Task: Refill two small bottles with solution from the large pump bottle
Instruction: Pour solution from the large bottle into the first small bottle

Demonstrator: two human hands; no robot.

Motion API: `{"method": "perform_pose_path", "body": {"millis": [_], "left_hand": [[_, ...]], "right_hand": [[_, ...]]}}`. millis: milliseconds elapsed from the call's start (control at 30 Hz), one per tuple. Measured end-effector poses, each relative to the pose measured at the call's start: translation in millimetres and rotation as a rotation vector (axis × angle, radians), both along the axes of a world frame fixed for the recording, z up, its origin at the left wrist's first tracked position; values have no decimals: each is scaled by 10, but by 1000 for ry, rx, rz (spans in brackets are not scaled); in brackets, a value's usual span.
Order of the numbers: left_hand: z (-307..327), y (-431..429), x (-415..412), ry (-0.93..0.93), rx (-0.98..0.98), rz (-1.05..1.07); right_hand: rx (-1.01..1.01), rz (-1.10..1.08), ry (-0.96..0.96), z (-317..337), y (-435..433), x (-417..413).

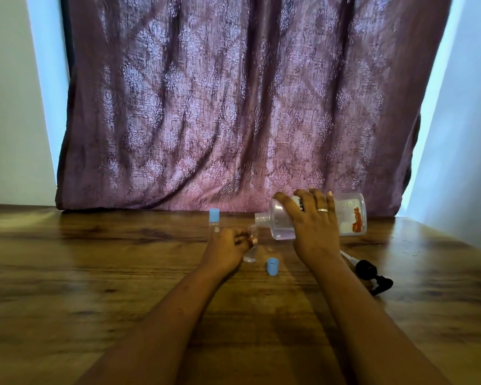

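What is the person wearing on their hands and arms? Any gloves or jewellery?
No gloves and no sleeves in view: the left forearm and right forearm are bare, with no watch or bracelet. The left hand wears nothing. The right hand has one ring, a shiny pale metal band, on one of its fingers.
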State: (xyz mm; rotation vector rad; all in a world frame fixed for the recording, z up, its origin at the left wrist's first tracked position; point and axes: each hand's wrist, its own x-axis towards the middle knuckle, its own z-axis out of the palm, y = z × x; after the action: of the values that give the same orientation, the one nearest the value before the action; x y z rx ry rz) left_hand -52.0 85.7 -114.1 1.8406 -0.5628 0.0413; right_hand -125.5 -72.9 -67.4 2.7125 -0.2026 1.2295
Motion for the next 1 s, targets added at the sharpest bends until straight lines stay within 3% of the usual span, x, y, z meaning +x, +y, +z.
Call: {"method": "perform_pose_path", "body": {"millis": [333, 1000], "left_hand": [[-8, 31, -16, -107, 103, 22], [20, 58, -78, -41, 42, -26]], "right_hand": [[0, -2, 2, -2, 2, -4], [4, -5, 2, -6, -4, 10]]}}
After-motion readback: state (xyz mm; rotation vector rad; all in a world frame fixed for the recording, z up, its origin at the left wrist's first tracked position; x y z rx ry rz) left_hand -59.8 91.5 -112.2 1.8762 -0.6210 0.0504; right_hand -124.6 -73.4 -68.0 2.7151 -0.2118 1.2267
